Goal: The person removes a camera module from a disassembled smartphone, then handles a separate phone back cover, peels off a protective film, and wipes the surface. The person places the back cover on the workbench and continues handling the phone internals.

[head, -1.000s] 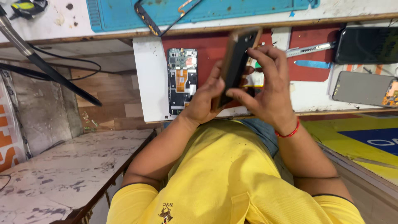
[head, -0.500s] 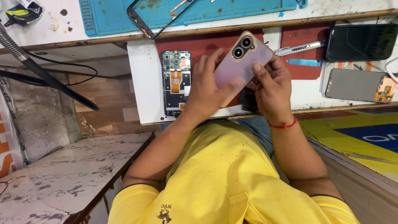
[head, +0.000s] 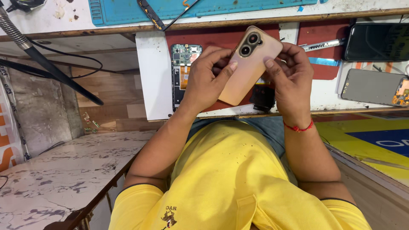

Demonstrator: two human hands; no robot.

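Both hands, left hand (head: 206, 79) and right hand (head: 289, 79), pinch the gold phone back cover (head: 249, 64) between their grips.

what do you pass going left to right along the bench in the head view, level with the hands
opened phone with bare circuit board → left hand → gold phone back cover → right hand → grey phone panel

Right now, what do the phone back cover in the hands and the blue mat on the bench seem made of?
Back cover: probably plastic or glass, satin peach-gold, with a soft even sheen. Blue mat: likely silicone or rubber, matte, with moulded ridges at its left end.
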